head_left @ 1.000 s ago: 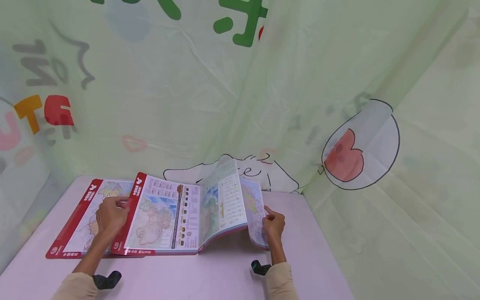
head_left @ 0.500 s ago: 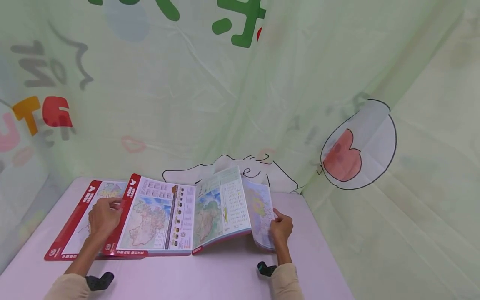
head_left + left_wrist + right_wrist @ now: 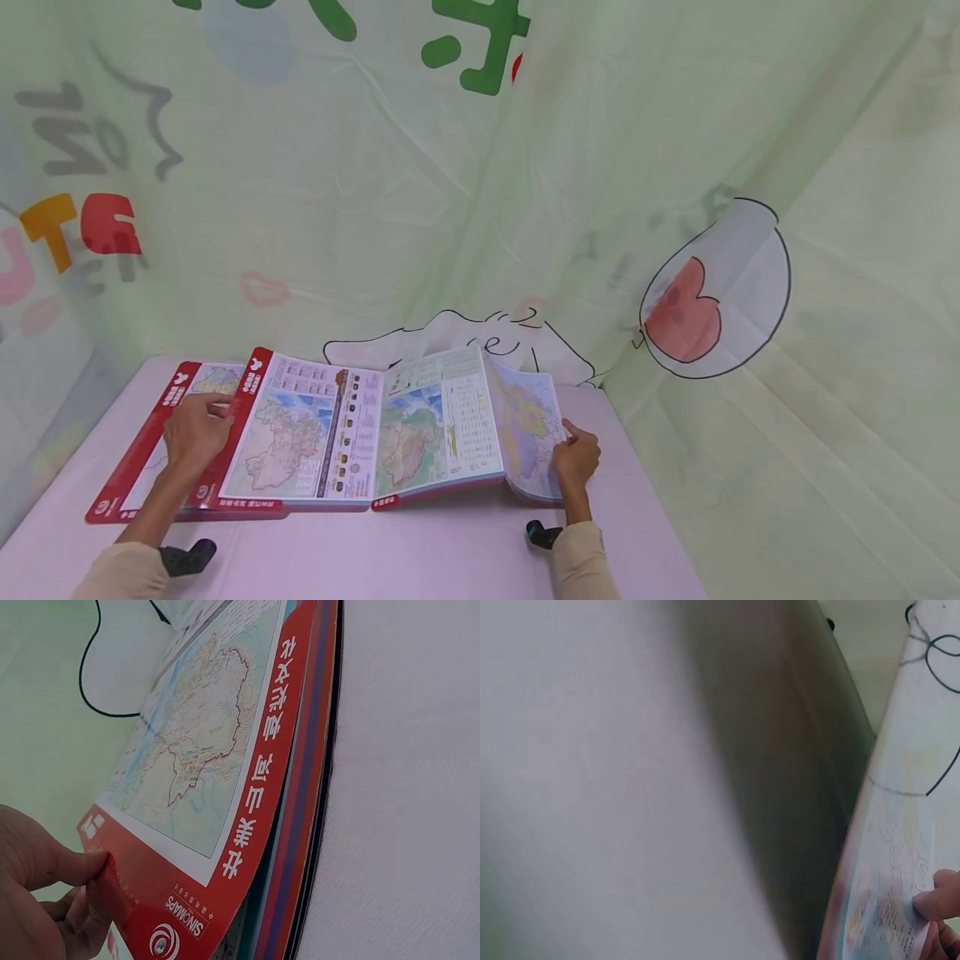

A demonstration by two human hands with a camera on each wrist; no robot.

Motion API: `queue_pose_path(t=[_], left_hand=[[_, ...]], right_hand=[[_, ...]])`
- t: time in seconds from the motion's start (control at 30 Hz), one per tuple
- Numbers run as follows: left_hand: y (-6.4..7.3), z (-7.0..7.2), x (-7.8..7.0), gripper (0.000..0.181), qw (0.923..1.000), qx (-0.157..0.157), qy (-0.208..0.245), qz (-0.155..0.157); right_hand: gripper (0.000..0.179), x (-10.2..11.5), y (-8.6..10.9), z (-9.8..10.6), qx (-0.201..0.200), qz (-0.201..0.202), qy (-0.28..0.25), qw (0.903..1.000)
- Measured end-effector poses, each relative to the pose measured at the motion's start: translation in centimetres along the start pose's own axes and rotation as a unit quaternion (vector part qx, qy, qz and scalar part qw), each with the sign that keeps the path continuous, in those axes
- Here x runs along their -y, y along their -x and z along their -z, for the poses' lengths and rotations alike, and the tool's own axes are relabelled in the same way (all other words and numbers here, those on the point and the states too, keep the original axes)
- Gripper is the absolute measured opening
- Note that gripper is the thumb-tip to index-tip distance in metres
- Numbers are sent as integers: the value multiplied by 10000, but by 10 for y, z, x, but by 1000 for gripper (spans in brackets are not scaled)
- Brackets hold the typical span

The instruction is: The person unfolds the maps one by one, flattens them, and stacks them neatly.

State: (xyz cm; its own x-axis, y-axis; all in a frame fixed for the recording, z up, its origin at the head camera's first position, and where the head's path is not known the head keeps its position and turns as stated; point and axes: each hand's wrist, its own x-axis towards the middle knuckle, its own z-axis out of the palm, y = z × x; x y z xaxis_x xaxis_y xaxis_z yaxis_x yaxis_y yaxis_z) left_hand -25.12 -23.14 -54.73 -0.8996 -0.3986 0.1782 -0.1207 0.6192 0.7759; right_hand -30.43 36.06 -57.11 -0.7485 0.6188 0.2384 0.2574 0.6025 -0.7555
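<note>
A long folding map with a red left border lies partly unfolded across the table. Its left panel [image 3: 288,442] shows a map and a column of small pictures; its middle panel [image 3: 431,433] slopes up to a raised fold. The right panel [image 3: 528,425] falls away behind that fold. My left hand [image 3: 197,433] pinches the red left edge between thumb and fingers, plain in the left wrist view, where the red border [image 3: 172,907] lifts off the layers below. My right hand [image 3: 576,457] pinches the right panel's outer edge, thumb [image 3: 934,904] on its printed face.
Another red-bordered map sheet [image 3: 142,462] lies beneath at the left. The pink tabletop [image 3: 390,558] runs along the front, with a pale green printed curtain [image 3: 390,208] hanging behind it. Each wrist wears a black camera mount, such as the left one [image 3: 187,558].
The hands have moved apart, the left going left and the right going right. The folding map has widened, its raised fold has sunk lower, and more of the right panel shows.
</note>
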Motion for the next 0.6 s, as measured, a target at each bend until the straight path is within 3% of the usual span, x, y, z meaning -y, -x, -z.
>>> queue_pose_path(t=[0.33, 0.6], left_hand=[[1, 0, 1, 43, 9997, 3, -171, -171], [-2, 0, 0, 46, 9994, 123, -298, -94]], right_hand=[[51, 1, 3, 21, -215, 165, -41, 9996], [54, -41, -20, 8, -279, 262, 130, 9992]])
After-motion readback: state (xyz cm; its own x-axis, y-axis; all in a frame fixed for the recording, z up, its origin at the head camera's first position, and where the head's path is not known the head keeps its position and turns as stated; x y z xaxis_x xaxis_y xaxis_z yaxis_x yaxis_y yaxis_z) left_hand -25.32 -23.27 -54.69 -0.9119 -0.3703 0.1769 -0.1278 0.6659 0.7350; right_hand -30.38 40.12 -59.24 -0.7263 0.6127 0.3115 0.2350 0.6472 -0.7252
